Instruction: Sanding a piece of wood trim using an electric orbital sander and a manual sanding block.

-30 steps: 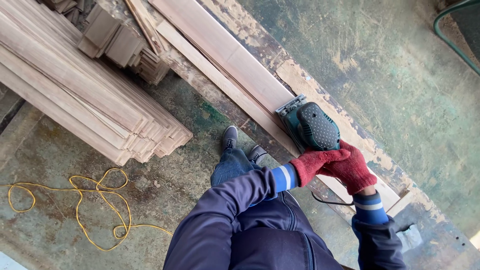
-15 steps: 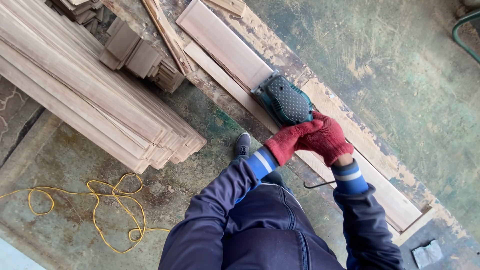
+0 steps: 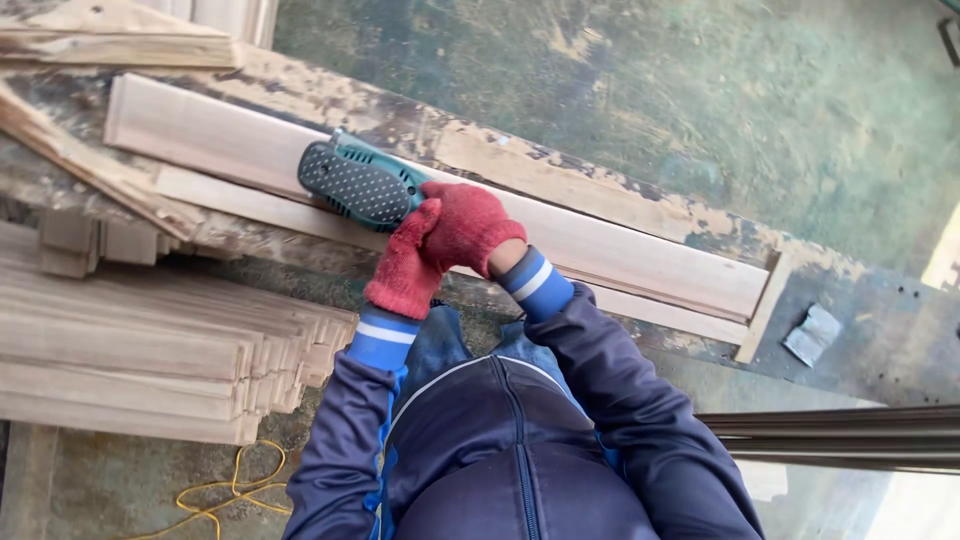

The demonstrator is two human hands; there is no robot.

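A green electric sander rests flat on a long pale wooden board that lies on a worn workbench. Both hands wear red knit gloves. My right hand grips the rear of the sander from above. My left hand is wrapped over it from the near side, also pressing on the sander's back end. A second narrower board lies alongside the first, closer to me. Dark blue sleeves with striped cuffs cover both arms.
A stack of wooden planks sits at the lower left. Loose offcuts lie at the bench's left end. A yellow cord is on the floor, a grey scrap on the bench at right, and dark metal rails at lower right.
The sander has travelled along the board toward its far end, both hands still on it. The view has swung so the board now runs nearly across the frame.
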